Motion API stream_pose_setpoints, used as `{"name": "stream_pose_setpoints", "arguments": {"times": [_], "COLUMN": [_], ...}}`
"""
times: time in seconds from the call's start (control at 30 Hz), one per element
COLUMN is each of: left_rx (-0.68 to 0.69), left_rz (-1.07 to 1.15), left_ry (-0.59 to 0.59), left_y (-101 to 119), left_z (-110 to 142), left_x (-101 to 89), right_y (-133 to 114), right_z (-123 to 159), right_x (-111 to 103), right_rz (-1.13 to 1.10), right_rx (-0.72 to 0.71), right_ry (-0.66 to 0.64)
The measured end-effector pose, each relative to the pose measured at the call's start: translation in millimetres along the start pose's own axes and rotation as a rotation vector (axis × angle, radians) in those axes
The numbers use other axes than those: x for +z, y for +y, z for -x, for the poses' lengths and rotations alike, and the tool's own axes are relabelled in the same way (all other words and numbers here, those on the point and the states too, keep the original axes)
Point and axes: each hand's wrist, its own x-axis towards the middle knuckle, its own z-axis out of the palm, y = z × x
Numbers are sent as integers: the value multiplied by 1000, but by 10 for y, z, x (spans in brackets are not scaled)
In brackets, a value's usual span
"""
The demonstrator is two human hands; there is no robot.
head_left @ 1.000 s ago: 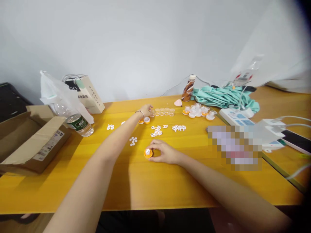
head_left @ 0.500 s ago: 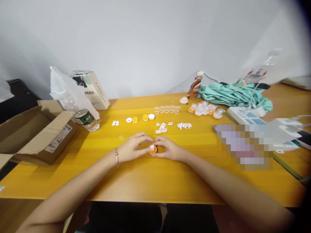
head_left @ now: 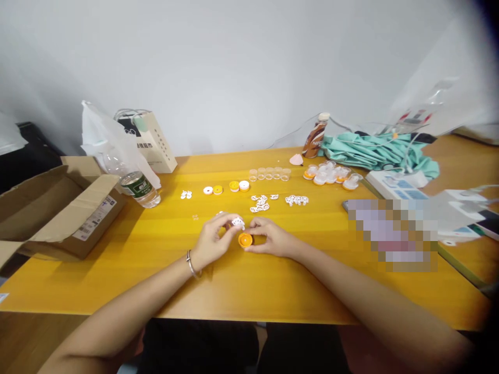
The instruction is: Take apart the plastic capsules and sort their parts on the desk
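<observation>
Between thumb and fingers, my left hand [head_left: 214, 236] pinches a small white cut-out piece [head_left: 237, 222], raised just left of and above a round orange cap [head_left: 245, 240]. My right hand [head_left: 272, 238] grips that cap from the right side, its hollow side facing up. Beyond the hands lie loose white cut-out pieces [head_left: 260, 203] and a second cluster of white pieces [head_left: 297, 200]. Further back are white and orange round parts [head_left: 217, 190] and a row of clear cups [head_left: 270, 174].
An open cardboard box [head_left: 89, 218] and a tilted water bottle [head_left: 140, 189] stand at left. Orange-based clear domes [head_left: 326, 174], a brown drink bottle [head_left: 315, 136] and teal cloth [head_left: 374, 150] are at the back right. A phone-like object [head_left: 385, 234], pixelated, lies at right.
The white piece, earlier at the orange cap, is now lifted out of it. My left hand has moved slightly left with the piece; my right hand stays around the cap.
</observation>
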Motion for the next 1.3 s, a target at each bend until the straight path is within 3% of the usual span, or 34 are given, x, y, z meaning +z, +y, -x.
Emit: {"name": "stream_pose_setpoints", "arguments": {"times": [0.17, 0.33, 0.47, 0.77, 0.97, 1.3], "left_rx": [-102, -121, -42, 106, 152, 410], "left_rz": [154, 232, 172, 179, 141, -232], "left_ry": [-61, -1, 26, 7, 43, -14], "left_y": [-85, -149, -62, 78, 76, 19], "left_z": [-31, -22, -5, 53, 50, 64], "left_x": [-20, -19, -1, 14, -17, -52], "right_y": [-30, -82, -174, -336, -362, -401], "right_z": [9, 14, -10, -17, -20, 15], "right_x": [-53, -121, -113, -64, -56, -2], "right_rz": [-20, -183, -285, -439, -486, -632], "right_rx": [7, 57, 91, 135, 209, 306], "right_ry": [-38, 19, 143, 78, 134, 187]}}
